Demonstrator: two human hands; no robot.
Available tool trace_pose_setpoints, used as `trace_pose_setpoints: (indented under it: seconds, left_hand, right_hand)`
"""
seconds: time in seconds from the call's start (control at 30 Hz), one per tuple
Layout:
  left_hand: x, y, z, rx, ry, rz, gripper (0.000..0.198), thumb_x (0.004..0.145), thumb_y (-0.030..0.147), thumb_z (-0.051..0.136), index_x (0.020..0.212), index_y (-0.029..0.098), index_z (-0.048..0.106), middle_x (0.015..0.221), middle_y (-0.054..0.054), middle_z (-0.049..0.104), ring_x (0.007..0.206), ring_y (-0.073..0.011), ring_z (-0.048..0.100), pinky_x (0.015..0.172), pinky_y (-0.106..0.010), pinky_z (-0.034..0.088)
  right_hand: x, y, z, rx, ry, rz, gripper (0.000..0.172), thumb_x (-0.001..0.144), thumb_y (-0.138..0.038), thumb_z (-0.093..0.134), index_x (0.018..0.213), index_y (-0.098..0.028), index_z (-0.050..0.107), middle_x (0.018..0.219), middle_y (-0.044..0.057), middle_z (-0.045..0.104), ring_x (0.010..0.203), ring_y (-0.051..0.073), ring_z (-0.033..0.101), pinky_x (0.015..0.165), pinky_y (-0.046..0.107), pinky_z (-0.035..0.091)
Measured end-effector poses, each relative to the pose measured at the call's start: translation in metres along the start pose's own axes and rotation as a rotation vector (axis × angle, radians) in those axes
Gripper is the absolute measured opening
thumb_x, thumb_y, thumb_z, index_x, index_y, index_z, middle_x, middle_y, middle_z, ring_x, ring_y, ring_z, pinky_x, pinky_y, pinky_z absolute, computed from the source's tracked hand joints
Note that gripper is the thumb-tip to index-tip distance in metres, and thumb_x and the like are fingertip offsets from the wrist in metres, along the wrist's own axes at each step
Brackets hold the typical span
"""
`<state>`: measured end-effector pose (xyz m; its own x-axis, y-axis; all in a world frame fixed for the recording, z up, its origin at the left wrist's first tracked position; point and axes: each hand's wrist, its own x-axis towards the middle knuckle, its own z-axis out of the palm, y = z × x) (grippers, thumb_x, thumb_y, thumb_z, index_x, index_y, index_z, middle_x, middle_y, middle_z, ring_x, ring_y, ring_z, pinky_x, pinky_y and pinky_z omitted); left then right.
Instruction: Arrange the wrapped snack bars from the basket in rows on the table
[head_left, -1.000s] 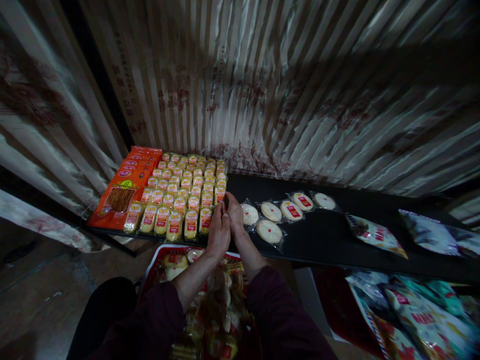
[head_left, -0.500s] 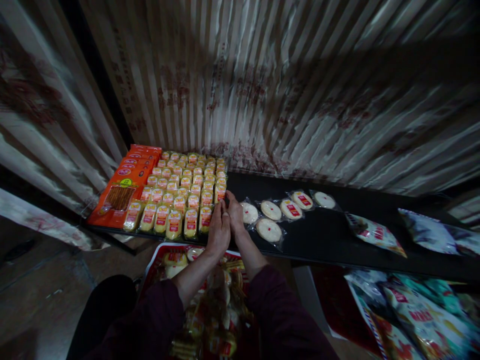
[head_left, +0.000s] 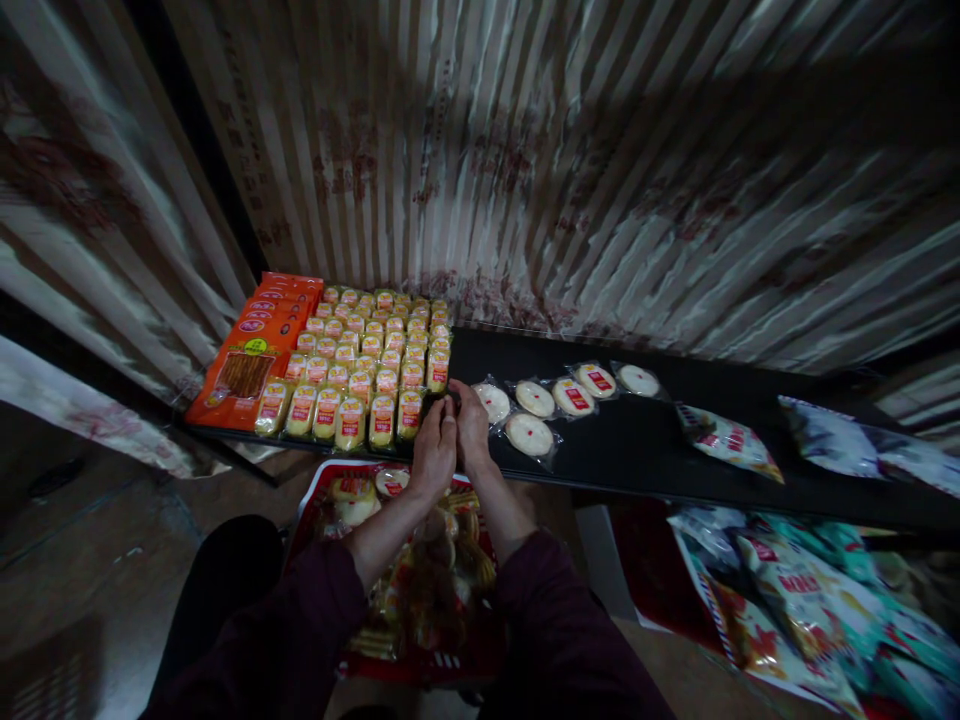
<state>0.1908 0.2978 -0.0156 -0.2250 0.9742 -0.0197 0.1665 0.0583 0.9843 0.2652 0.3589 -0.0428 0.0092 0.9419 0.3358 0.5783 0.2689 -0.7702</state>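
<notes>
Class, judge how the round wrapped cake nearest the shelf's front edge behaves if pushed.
The round wrapped cake probably slides easily: glossy film on a smooth black shelf. Lying flat, it seems unlikely to roll. Thin, so likely light.

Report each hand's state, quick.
Left hand: fingers curled, pressed to the other hand by the yellow packs; contents cannot be told.
Right hand: curled against the left, over the shelf; contents cannot be told.

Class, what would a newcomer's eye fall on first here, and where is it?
The block of yellow snack packs at the left end of the shelf, orange boxes beside it. Then the left hand and right hand meeting at the front edge, round cakes to their right.
</notes>
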Motion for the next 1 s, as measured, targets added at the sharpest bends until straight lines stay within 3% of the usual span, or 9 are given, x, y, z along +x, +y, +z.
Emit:
trace_pose_setpoints:
  seconds: [0.23, 0.47, 0.6, 0.8, 1.0]
  left_hand:
    - [-0.048, -0.005, -0.012, 0.002, -0.051, -0.01, 0.045, 0.09, 0.028, 0.034, 0.13, 0.013, 0.049, 0.136, -0.011, 0.053, 0.127, -0.0203, 0.047, 0.109, -0.035, 0.034]
    - [-0.107, -0.027, -0.034, 0.077, -0.053, 0.049, 0.043, 0.09, 0.028, 0.034, 0.126, 0.013, 0.051, 0.132, -0.013, 0.055, 0.123, -0.0207, 0.05, 0.108, -0.038, 0.036]
    - [-0.13, -0.047, -0.047, 0.136, -0.105, 0.035, 0.039, 0.088, 0.026, 0.038, 0.121, 0.014, 0.054, 0.129, -0.012, 0.057, 0.119, -0.0208, 0.053, 0.106, -0.039, 0.037]
    - [-0.15, -0.09, -0.07, 0.401, -0.183, -0.117, 0.031, 0.087, 0.019, 0.037, 0.105, 0.02, 0.062, 0.114, -0.007, 0.066, 0.11, -0.0195, 0.057, 0.103, -0.037, 0.041]
    - [-0.16, -0.122, -0.089, 0.693, -0.168, -0.12, 0.033, 0.081, 0.015, 0.047, 0.111, 0.016, 0.061, 0.119, -0.012, 0.062, 0.116, -0.0231, 0.053, 0.104, -0.039, 0.038]
  right_hand:
    - [-0.051, -0.016, -0.012, -0.018, -0.019, 0.023, 0.038, 0.081, -0.015, 0.039, 0.109, -0.017, 0.064, 0.104, 0.009, 0.066, 0.096, 0.02, 0.06, 0.09, 0.034, 0.047]
    - [-0.119, -0.034, -0.014, 0.051, -0.086, 0.043, 0.042, 0.076, -0.008, 0.037, 0.107, -0.018, 0.065, 0.1, 0.007, 0.066, 0.089, 0.019, 0.061, 0.084, 0.031, 0.049]
    - [-0.155, -0.031, -0.007, 0.016, -0.158, 0.102, 0.04, 0.077, -0.008, 0.039, 0.104, -0.021, 0.066, 0.097, 0.005, 0.069, 0.093, 0.02, 0.061, 0.087, 0.032, 0.048]
    - [-0.212, -0.009, 0.014, -0.081, -0.256, 0.201, 0.035, 0.078, -0.007, 0.043, 0.103, -0.016, 0.066, 0.104, 0.01, 0.069, 0.097, 0.02, 0.063, 0.092, 0.034, 0.048]
    - [-0.24, 0.001, 0.019, -0.195, -0.283, 0.221, 0.031, 0.081, -0.009, 0.044, 0.103, -0.016, 0.065, 0.102, 0.01, 0.069, 0.094, 0.02, 0.064, 0.09, 0.034, 0.048]
